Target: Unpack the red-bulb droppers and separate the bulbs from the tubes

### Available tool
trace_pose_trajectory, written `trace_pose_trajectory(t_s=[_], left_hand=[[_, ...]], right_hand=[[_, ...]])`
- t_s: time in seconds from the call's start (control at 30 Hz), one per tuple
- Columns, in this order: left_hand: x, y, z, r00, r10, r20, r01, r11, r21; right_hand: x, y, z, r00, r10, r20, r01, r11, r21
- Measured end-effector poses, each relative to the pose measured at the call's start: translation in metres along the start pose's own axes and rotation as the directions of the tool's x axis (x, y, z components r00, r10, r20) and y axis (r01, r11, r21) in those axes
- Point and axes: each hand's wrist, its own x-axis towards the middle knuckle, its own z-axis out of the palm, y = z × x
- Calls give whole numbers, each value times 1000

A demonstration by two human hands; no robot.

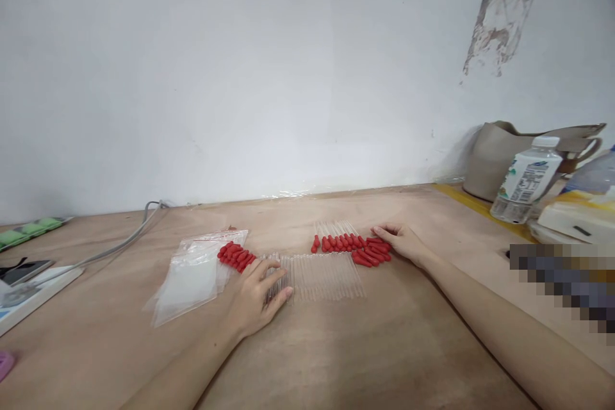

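My left hand (pixel 254 298) rests with fingers apart on the left end of a row of clear dropper tubes (pixel 327 277), laid side by side on the table. Just beyond its fingers is a heap of red rubber dropper bulbs (pixel 235 256). My right hand (pixel 403 243) is at the right-hand pile of red bulbs (pixel 372 256), its fingers bent but apart and reaching along the pile's far edge. Behind the tube row lie several droppers (pixel 342 242), their red bulbs toward me and clear stems pointing away. The right hand's lower fingers are partly hidden.
Clear zip bags (pixel 192 275) lie left of the tubes. A grey cable (pixel 122 246) runs to a white power strip (pixel 45 291) at far left, near a dark phone (pixel 24 271). On the right stand a plastic bottle (pixel 528 179) and a beige bag (pixel 485 157). A wall (pixel 288 77) bounds the back.
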Motion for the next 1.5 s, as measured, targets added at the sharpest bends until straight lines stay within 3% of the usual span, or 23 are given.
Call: trace_pose_trajectory(t_s=[0.17,0.37,0.57,0.77,0.9,1.03,1.13,1.27,1.33,1.37,1.43,1.5], left_hand=[[1,-2,-4,989,74,126,-75,997,2],[-2,-6,3,979,33,201,-16,996,-87],[-5,-5,5,990,24,140,-5,991,-135],[-6,-6,7,994,17,106,-3,991,-131],[-6,-6,8,996,17,92,-5,991,-130],[-8,-6,7,996,16,83,-5,992,-129],[-8,-5,6,997,7,81,3,992,-127],[-8,0,4,998,-49,49,56,989,-140],[-7,5,3,996,-85,31,89,984,-155],[-7,8,3,995,-93,25,95,982,-162],[-8,14,3,998,-67,12,68,984,-167],[-8,20,4,1000,3,2,-3,988,-156]], right_hand=[[5,-2,-2,998,-21,-63,15,995,-94],[11,-32,9,994,-60,-93,23,934,-357],[11,-57,36,991,-16,-136,-72,784,-616],[23,-69,46,975,155,-158,-222,665,-713],[32,-72,48,957,231,-174,-283,631,-723],[35,-81,46,962,213,-173,-272,657,-703],[19,-91,45,986,114,-118,-164,722,-672],[-29,-93,55,989,-145,-10,110,795,-597],[-56,-85,62,882,-467,69,427,726,-539],[-68,-80,66,823,-560,98,517,664,-540],[-87,-70,72,730,-665,155,624,557,-548],[-98,-64,77,673,-716,183,680,504,-533]])
